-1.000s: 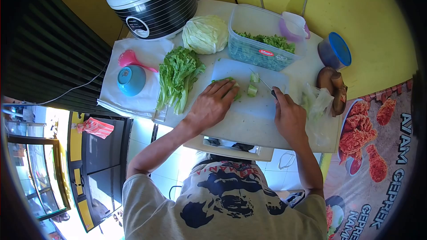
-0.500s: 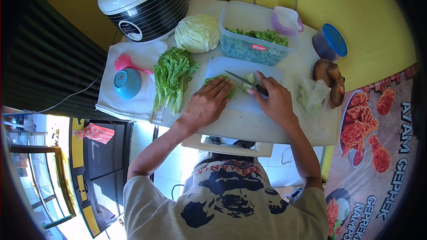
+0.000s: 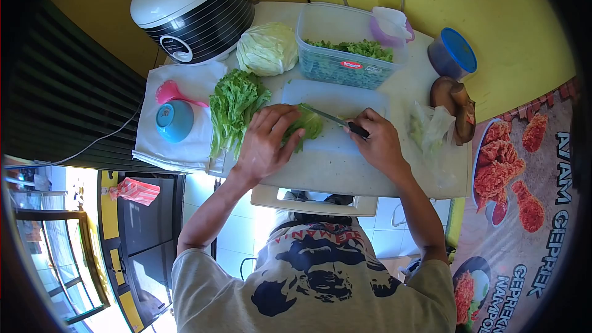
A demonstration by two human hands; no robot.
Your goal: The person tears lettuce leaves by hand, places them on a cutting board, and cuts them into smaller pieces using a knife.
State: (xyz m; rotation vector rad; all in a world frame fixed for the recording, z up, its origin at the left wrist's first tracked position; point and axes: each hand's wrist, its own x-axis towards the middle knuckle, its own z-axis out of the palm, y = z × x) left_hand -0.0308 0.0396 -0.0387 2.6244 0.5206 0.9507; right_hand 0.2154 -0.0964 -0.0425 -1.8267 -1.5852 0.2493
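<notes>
The big pale desk (image 3: 333, 176) fills the middle of the frame. The rice cooker (image 3: 200, 24) is at the upper left, well apart from the cutting. The clear box (image 3: 330, 73), upper middle, has leafy bits in it and sits just behind the white board (image 3: 333, 92). A bump from an arm could shove it, and then the board might slide too. The big lettuce bunch (image 3: 237, 102) lies left of the middle, right beside the left hand (image 3: 262, 145), so loose leaves could get pushed about by that wrist. The round cabbage (image 3: 266, 49) sits behind it, and it could roll if something knocks it. The left hand is at the left end of the board, with its thumb and fingers apart around the cut leaf (image 3: 312, 128). I cannot tell how hard it presses. If it presses too softly, the floppy leaf could slip. The right hand (image 3: 382, 142), right of the middle, is wrapped tight on the knife (image 3: 356, 129). The thin bag (image 3: 441, 126) is farther right, where an elbow or sleeve could catch it. The smallest part is the scariest: the knife's tip points to the upper left, over the leaf and near the left fingers. A wet leaf, a slip or a quick look away could mean a cut finger.
</notes>
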